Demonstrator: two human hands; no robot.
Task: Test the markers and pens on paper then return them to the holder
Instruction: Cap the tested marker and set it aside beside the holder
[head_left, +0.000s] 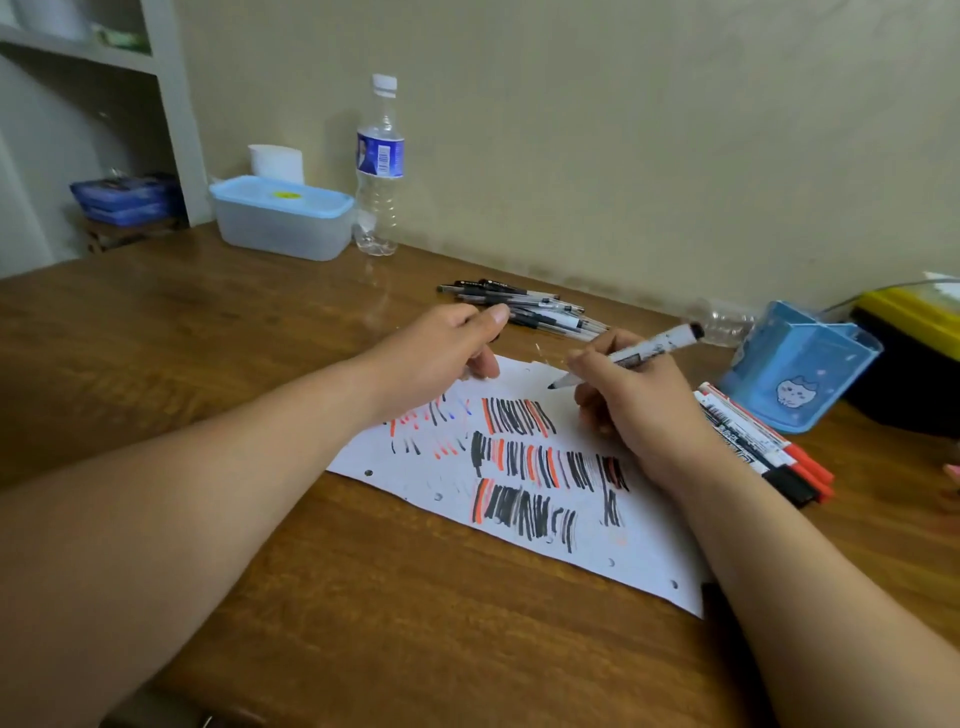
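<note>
Paper (652, 551) lay askew on desk (363, 597), bare wood leftward | left hand (441, 353) rested loosely curled at its far edge, empty | right hand (639, 405) kept a closed grip on marker (649, 349), tip down.

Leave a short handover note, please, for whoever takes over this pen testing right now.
Right hand grips an uncapped black marker, tip just over the paper. Left hand rests on the paper's far edge; whether it holds anything is unclear.
Done: many black and red strokes.
Pens lie heaped behind, markers beside the blue holder.
To do: finish testing, return everything to the holder.
</note>
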